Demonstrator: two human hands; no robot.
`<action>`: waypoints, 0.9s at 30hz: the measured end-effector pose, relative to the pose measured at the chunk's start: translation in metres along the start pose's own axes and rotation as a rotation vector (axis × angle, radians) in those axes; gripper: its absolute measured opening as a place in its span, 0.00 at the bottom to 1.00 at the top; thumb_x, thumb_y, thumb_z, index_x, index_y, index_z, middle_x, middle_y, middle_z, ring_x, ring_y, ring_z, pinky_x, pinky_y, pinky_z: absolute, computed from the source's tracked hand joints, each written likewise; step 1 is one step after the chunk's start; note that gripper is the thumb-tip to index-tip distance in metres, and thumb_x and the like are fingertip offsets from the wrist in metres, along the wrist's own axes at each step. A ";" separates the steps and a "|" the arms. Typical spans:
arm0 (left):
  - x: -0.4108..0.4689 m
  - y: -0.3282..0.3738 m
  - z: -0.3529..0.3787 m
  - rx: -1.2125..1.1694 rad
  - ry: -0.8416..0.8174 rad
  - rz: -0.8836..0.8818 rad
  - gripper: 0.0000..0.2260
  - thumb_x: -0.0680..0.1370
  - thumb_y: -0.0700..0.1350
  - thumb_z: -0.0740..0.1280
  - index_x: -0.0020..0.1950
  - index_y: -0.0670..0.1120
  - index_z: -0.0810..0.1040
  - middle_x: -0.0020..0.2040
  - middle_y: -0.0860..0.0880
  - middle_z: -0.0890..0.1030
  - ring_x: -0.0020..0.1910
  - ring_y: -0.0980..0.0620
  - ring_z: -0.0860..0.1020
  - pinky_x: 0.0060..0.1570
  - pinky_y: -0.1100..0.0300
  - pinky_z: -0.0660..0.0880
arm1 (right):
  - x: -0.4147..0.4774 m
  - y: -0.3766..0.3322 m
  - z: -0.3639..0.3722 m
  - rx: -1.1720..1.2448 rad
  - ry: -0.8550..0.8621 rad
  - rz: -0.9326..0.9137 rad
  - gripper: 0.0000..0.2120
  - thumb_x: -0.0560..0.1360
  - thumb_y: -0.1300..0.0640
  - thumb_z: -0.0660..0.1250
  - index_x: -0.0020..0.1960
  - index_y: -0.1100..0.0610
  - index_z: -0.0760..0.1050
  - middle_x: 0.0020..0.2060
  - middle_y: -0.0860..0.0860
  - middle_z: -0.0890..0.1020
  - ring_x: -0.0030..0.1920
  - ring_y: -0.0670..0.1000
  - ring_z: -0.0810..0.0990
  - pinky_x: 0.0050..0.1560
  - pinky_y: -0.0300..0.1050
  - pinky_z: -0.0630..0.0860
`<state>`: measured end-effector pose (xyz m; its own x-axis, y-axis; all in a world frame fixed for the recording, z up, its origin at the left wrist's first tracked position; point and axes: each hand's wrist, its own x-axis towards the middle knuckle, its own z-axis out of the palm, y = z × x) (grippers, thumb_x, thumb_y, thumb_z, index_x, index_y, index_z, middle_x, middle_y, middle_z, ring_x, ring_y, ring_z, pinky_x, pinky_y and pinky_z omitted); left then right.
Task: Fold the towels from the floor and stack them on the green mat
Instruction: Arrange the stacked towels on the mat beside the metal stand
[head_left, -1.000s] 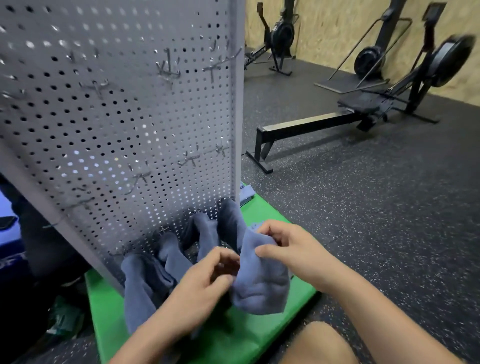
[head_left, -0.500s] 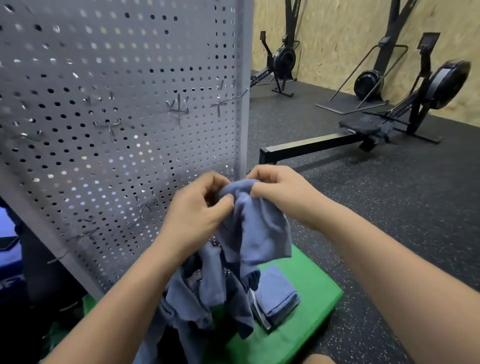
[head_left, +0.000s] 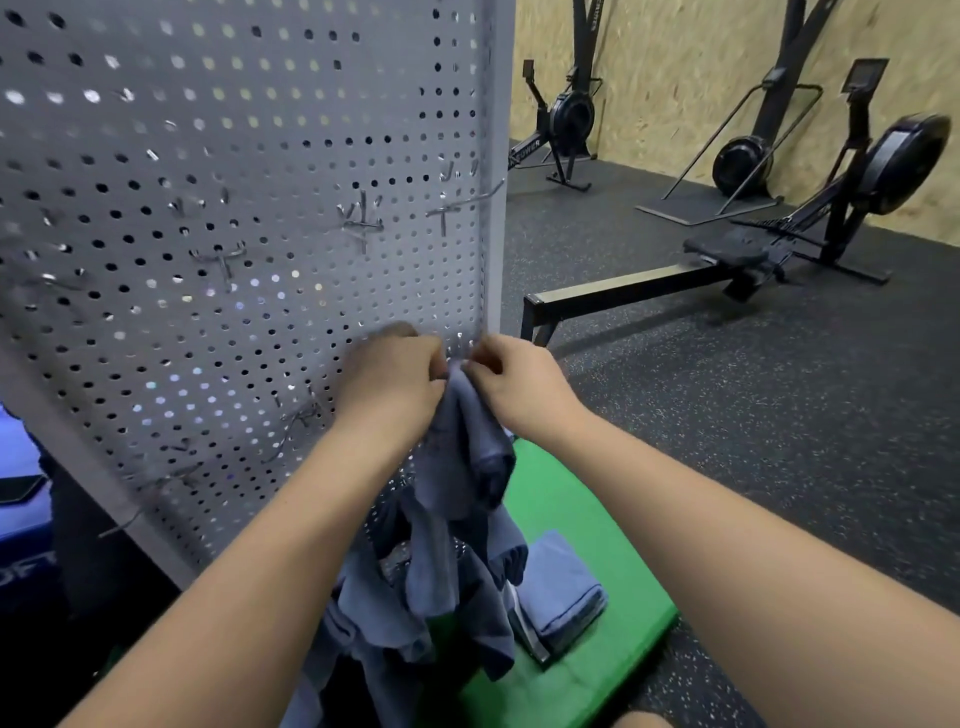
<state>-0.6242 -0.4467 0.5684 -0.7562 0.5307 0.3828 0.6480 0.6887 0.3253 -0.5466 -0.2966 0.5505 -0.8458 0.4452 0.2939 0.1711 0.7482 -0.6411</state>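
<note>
Head view: a blue towel (head_left: 457, 467) is being held up in front of a grey perforated panel (head_left: 234, 234), above the near part of the green mat (head_left: 571, 493).
Left hand (head_left: 395, 384): the towel's top edge is being pinched between curled fingers and thumb.
Right hand (head_left: 519, 384): the same edge is being pinched just beside the left hand, with the fingers curled in.
Done: one folded towel (head_left: 563, 587) is lying on the mat, squared into a thick pad.
In hand: the raised towel is judged as being sorted out by its edge; no fold is being formed in it yet.
Left: the raised towel is waiting to be folded and stacked; more blue cloth (head_left: 374, 613) is hanging bunched below it, and whether that is one towel or several cannot be told.
Towel fabric: soft, limp cloth is being shown, draping in deep creases, with stitched hems.
Mat: a bright green, smooth, flat slab with a thick edge is being used; it is judged to be foam.
Floor (head_left: 727, 415): dark speckled rubber is being shown.
Panel: sheet metal with round holes is carrying thin wire hooks.
</note>
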 end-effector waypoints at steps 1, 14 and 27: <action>-0.002 -0.001 0.000 -0.006 -0.038 0.009 0.05 0.78 0.51 0.70 0.46 0.51 0.82 0.49 0.52 0.80 0.49 0.44 0.80 0.48 0.53 0.76 | -0.003 0.002 -0.003 0.034 -0.035 0.000 0.06 0.82 0.52 0.69 0.51 0.54 0.82 0.49 0.53 0.87 0.52 0.56 0.82 0.47 0.47 0.71; -0.110 0.063 0.077 -0.263 0.184 0.471 0.02 0.77 0.44 0.72 0.49 0.50 0.81 0.45 0.54 0.81 0.45 0.47 0.79 0.44 0.48 0.73 | -0.110 0.138 -0.007 0.099 -0.155 0.298 0.06 0.81 0.54 0.70 0.46 0.50 0.83 0.39 0.43 0.86 0.43 0.47 0.83 0.48 0.46 0.77; -0.194 0.049 0.342 -0.037 -0.709 0.097 0.08 0.81 0.44 0.63 0.58 0.50 0.79 0.59 0.48 0.82 0.59 0.41 0.80 0.53 0.46 0.72 | -0.237 0.284 0.112 0.134 -0.167 0.869 0.10 0.77 0.54 0.61 0.43 0.58 0.77 0.41 0.56 0.87 0.46 0.61 0.84 0.48 0.53 0.80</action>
<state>-0.4774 -0.3471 0.2148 -0.5636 0.7909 -0.2384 0.7089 0.6113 0.3519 -0.3542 -0.2444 0.2197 -0.5092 0.7429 -0.4346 0.7340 0.1111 -0.6700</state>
